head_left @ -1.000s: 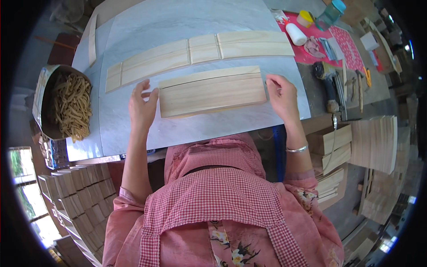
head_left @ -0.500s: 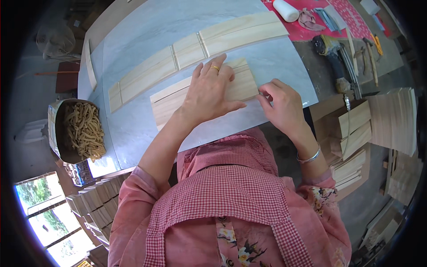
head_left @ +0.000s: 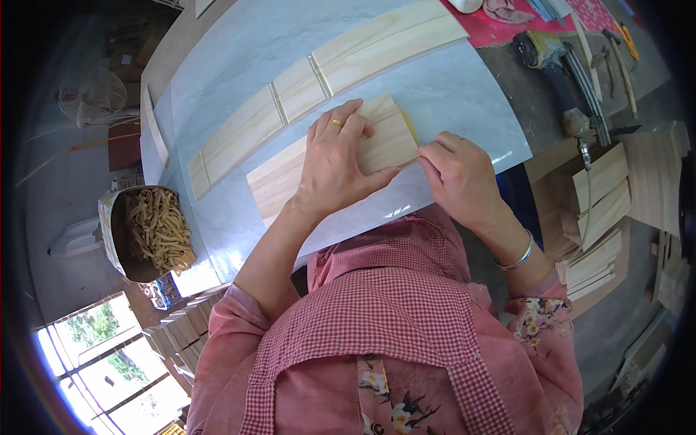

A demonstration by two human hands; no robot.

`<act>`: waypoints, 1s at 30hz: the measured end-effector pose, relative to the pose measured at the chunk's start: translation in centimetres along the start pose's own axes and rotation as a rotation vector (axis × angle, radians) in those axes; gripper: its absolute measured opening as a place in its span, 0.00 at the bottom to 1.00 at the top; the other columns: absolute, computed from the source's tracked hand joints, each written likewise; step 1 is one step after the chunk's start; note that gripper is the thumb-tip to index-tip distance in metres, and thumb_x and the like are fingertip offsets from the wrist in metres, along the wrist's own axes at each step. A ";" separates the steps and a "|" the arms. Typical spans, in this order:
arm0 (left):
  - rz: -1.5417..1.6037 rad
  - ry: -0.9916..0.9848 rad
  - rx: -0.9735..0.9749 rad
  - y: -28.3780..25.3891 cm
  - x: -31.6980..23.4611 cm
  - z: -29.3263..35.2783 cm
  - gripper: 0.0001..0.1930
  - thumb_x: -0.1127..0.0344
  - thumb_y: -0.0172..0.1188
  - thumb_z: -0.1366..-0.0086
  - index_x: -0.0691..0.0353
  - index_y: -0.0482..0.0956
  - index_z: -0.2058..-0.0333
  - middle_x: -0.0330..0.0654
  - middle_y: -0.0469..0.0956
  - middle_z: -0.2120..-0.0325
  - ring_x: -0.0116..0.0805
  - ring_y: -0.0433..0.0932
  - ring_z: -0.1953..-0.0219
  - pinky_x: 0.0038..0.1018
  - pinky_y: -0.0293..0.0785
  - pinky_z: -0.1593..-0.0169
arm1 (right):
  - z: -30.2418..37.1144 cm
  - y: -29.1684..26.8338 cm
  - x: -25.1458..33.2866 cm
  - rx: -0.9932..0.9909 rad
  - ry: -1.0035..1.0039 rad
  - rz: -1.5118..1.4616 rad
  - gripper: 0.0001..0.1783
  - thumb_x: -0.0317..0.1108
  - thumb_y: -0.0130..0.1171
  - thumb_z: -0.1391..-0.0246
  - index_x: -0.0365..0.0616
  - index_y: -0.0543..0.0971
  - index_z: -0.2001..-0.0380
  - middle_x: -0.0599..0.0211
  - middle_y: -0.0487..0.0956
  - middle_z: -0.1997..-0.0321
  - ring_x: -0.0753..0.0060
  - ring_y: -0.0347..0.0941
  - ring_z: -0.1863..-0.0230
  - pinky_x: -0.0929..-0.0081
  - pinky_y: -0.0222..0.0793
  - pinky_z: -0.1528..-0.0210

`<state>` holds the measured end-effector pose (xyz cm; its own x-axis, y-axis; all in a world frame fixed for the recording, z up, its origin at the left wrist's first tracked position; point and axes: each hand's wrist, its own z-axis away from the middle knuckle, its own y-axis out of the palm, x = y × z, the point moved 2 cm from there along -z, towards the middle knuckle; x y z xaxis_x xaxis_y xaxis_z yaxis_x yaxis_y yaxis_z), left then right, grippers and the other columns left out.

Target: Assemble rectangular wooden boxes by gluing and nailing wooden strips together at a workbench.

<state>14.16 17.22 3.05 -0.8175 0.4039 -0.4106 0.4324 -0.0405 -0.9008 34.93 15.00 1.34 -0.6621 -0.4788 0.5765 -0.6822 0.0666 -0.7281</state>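
A pale wooden board lies on the light grey tabletop in front of me. My left hand, with a ring on it, presses flat on the middle of the board, fingers spread. My right hand is curled at the board's right end, fingertips pinching its near corner; what is between the fingers is hidden. A thin yellow strip shows along that right end. Beyond the board lies a row of similar pale wooden slats, end to end.
A metal tub of tan strands stands at the left. Stacks of wooden pieces sit to the right, more at lower left. Hand tools and a red cloth lie at the far right. A fan stands on the floor.
My left hand moved from the board's left end onto its middle. My right hand closed on the right end. The view has tilted and come closer.
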 end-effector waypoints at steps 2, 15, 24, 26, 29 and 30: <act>0.019 0.018 -0.034 0.3 0.3 0.1 0.31 0.59 0.81 0.60 0.60 0.73 0.60 0.54 0.71 0.38 0.51 0.70 0.40 0.42 0.64 0.36 | 0.0 -0.1 -0.2 0.024 0.015 -0.027 0.03 0.23 0.64 0.48 0.40 0.78 0.71 0.65 0.74 0.72 0.62 0.71 0.74 0.68 0.66 0.70; 0.029 0.045 -0.068 1.0 0.2 0.2 0.32 0.58 0.80 0.60 0.59 0.71 0.60 0.58 0.72 0.41 0.53 0.71 0.41 0.47 0.61 0.36 | 0.0 -0.1 -0.3 0.047 0.092 -0.069 0.03 0.23 0.63 0.47 0.40 0.78 0.70 0.66 0.73 0.73 0.63 0.69 0.75 0.68 0.65 0.71; 0.053 0.006 -0.039 1.0 0.3 0.2 0.32 0.59 0.81 0.61 0.59 0.70 0.60 0.60 0.73 0.42 0.56 0.71 0.41 0.47 0.62 0.36 | -0.4 -0.1 -0.8 0.106 0.040 -0.110 0.07 0.24 0.63 0.47 0.41 0.75 0.75 0.66 0.71 0.75 0.64 0.66 0.76 0.66 0.64 0.72; 0.047 0.014 -0.051 1.0 0.3 0.2 0.32 0.59 0.81 0.61 0.59 0.70 0.60 0.60 0.73 0.42 0.56 0.72 0.41 0.48 0.62 0.37 | -0.5 -0.2 -0.8 0.114 0.053 -0.134 0.07 0.23 0.62 0.47 0.40 0.74 0.76 0.66 0.70 0.75 0.64 0.66 0.77 0.66 0.63 0.72; 0.042 0.025 -0.060 1.1 0.3 0.1 0.32 0.59 0.81 0.61 0.59 0.70 0.60 0.60 0.73 0.42 0.56 0.72 0.42 0.48 0.63 0.37 | -0.4 -0.1 -0.8 0.119 0.069 -0.158 0.08 0.23 0.62 0.47 0.40 0.74 0.76 0.66 0.70 0.75 0.65 0.66 0.77 0.67 0.63 0.72; 0.039 0.025 -0.061 1.1 0.3 0.1 0.32 0.59 0.81 0.61 0.59 0.70 0.60 0.60 0.73 0.42 0.56 0.72 0.42 0.48 0.63 0.37 | -0.3 -0.1 -0.8 0.102 0.053 -0.144 0.07 0.23 0.62 0.47 0.40 0.75 0.75 0.66 0.70 0.76 0.64 0.66 0.77 0.67 0.63 0.72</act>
<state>14.31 17.18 1.91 -0.7901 0.4261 -0.4406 0.4867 -0.0010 -0.8736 35.39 15.61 1.05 -0.5771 -0.4304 0.6941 -0.7377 -0.0899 -0.6691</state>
